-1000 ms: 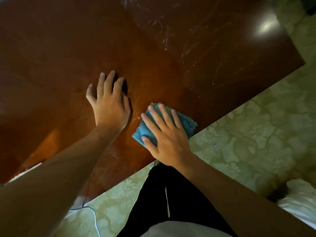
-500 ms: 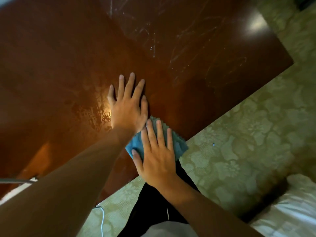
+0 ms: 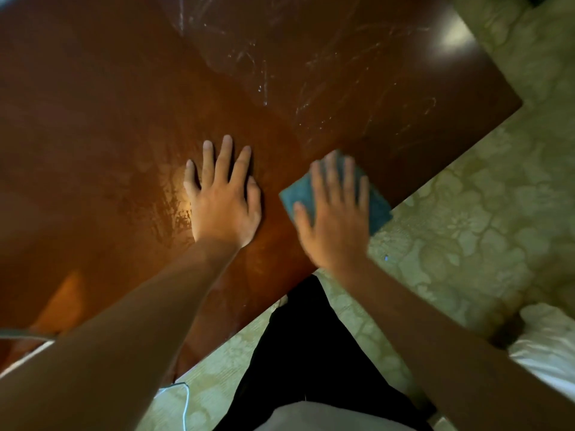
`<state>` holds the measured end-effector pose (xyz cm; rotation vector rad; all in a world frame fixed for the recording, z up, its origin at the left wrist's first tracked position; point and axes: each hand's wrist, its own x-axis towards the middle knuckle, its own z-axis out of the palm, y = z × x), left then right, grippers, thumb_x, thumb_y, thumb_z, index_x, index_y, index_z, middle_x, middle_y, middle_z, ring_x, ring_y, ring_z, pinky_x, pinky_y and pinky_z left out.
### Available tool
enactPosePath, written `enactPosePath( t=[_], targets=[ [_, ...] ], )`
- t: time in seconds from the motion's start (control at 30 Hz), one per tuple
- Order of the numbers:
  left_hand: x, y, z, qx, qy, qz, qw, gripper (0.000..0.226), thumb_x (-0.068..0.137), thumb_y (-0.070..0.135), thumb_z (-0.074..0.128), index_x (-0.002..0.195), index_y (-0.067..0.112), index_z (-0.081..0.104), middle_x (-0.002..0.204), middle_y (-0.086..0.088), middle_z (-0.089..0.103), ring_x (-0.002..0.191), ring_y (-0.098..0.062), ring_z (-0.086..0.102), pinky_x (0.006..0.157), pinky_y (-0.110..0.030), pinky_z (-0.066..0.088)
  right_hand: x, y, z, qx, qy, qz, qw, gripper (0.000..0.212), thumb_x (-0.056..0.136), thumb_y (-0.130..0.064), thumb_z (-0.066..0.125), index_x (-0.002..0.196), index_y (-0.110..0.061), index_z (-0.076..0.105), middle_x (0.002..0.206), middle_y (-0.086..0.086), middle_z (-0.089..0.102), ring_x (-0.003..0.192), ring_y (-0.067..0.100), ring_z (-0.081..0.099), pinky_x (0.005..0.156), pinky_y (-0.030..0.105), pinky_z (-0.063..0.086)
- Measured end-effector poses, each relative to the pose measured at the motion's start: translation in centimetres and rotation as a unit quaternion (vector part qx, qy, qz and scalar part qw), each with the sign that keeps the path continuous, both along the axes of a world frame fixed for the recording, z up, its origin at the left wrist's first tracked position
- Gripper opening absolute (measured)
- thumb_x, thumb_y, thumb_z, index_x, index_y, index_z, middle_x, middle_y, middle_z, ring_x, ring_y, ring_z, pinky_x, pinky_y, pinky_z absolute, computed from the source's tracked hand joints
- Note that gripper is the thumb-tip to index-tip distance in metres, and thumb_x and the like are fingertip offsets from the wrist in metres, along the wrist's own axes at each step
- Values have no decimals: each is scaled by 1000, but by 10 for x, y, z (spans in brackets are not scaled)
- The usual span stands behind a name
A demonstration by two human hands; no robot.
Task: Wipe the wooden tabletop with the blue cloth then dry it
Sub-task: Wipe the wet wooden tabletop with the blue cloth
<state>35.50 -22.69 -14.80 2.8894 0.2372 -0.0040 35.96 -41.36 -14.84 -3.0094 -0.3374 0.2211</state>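
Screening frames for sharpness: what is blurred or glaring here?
Head view: the right hand and blue cloth are motion-blurred; the left hand is sharp; glare patches mark the tabletop beside the left hand and at its far corner.

Glossy wooden tabletop (image 3: 124, 104) with wet streaks, blue cloth (image 3: 378, 209) at its near edge

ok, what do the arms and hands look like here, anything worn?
Both forearms are bare up to the frame edge: no sleeves, gloves, watch or rings visible. The left hand is sharp; the right hand is motion-blurred, so small details on its fingers cannot be told.
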Motion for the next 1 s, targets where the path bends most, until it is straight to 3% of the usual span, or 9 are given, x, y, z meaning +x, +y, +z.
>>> enactPosePath(
  t=[0.1, 0.23, 0.4, 0.53, 0.67, 0.77, 0.83, 1.0],
  targets=[
    [0, -1, 0, 5, -4, -1, 1000, 54, 104, 39, 27, 155, 21, 36, 165, -7, 25, 154, -31, 11, 121, -56, 8, -34, 19, -2, 25, -2, 88, 996, 70, 103, -56, 32, 160, -15, 30, 169, 10, 24, 157, 34, 16, 127, 55, 10],
    [0, -1, 0, -3, -11, 0, 1000, 52, 105, 39, 28, 154, 21, 38, 164, -7, 26, 154, -31, 12, 122, -56, 7, 2, -17, -2, 25, 6, 156, 987, 67, 103, -56, 31, 161, -22, 27, 170, 7, 20, 158, 31, 14, 128, 53, 11],
    [0, -4, 0, 0, -16, 4, 1000, 52, 106, 39, 29, 154, 21, 39, 164, -8, 27, 154, -31, 12, 122, -56, 8, 83, -81, 7, -32, 19, 21, 999, 74, 101, -61, 13, 164, -21, 13, 172, 10, 8, 159, 32, 3, 128, 50, 2],
    [-1, -3, -3, 1, -30, 4, 1000, 51, 106, 39, 30, 152, 21, 41, 163, -8, 31, 153, -32, 16, 121, -57, 10, 67, -48, 3, -11, -6, -36, 999, 72, 104, -58, 19, 163, -18, 16, 172, 11, 11, 158, 34, 7, 127, 55, 6],
    [0, -4, 1, 6, -28, 6, 1000, 51, 104, 38, 33, 150, 18, 44, 161, -10, 34, 153, -33, 18, 120, -57, 12, 14, -11, -3, 25, -26, 102, 994, 68, 104, -55, 36, 160, -15, 33, 168, 11, 26, 157, 34, 17, 127, 55, 11],
    [2, -9, 6, 10, -17, 13, 1000, 51, 104, 36, 35, 150, 16, 45, 160, -12, 34, 152, -35, 19, 119, -57, 13, 26, -34, -4, 43, -30, 168, 984, 65, 104, -53, 42, 158, -18, 37, 167, 10, 30, 156, 32, 21, 127, 55, 17],
    [4, -16, 9, 6, 5, 30, 1000, 52, 103, 34, 37, 151, 14, 42, 161, -13, 31, 152, -36, 17, 118, -57, 11, 62, -66, -2, 19, -14, 136, 990, 68, 103, -57, 35, 162, -21, 28, 170, 9, 21, 158, 32, 15, 127, 55, 14],
    [16, -49, 19, -16, 29, 6, 999, 55, 98, 34, 40, 150, 15, 40, 163, -12, 28, 153, -33, 16, 118, -57, 8, 137, -127, 9, 4, 2, -80, 997, 71, 103, -56, 19, 164, -19, 16, 172, 12, 12, 158, 34, 6, 126, 58, 9]
  ],
)
